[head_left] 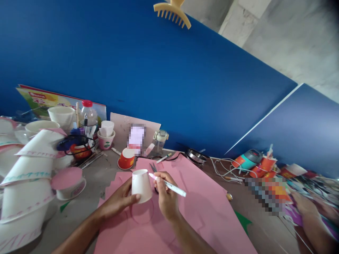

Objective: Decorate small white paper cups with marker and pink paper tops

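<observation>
My left hand [127, 195] grips a white paper cup [142, 188], turned upside down, from its left side with the thumb across the front. A pink mark shows near the cup's upper edge. In my right hand [166, 197] is a white marker pen [172, 187], its pink tip at or very close to that edge; whether it touches I cannot tell. Beneath both hands lie sheets of pink paper [206, 211] with a round outline drawn on them. Scissors [153, 168] lie behind the cup, partly hidden by it and my right hand.
Stacked white cups with coloured marks [25, 197] crowd the left. A pink-topped cup [70, 188], a red cup [126, 160], a glass jar [160, 141] and a phone [136, 135] stand around the paper. Another person's arm [309, 215] rests at right, near cables [225, 173].
</observation>
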A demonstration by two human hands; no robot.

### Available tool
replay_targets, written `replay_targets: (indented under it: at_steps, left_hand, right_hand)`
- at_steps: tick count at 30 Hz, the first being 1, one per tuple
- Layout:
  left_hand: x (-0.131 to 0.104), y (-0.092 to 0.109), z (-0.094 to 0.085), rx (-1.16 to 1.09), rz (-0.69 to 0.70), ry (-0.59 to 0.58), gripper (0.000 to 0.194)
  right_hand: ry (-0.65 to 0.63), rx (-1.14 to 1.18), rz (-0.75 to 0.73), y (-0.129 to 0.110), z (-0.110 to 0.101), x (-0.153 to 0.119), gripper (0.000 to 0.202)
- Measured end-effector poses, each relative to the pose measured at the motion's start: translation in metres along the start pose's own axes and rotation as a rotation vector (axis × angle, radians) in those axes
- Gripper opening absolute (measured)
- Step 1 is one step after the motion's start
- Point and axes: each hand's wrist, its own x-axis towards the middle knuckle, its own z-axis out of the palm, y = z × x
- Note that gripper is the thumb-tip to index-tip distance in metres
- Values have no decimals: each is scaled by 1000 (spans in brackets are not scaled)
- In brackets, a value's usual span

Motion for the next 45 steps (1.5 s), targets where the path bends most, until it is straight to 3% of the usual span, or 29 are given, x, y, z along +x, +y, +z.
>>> replay_targets:
  at_steps: [18,27,45]
  left_hand:
    - [-2,0,1,-69,-22,58,84]
    - [-2,-1,-1,-45,-16,49,79]
    - [-1,1,1,-39,4,28,80]
  right_hand:
    - [24,24,27,5,0,-2,31]
    - [-43,-2,-67,-10,-2,-6,25]
    - [-68,-23,-138,-12,1,-5,20]
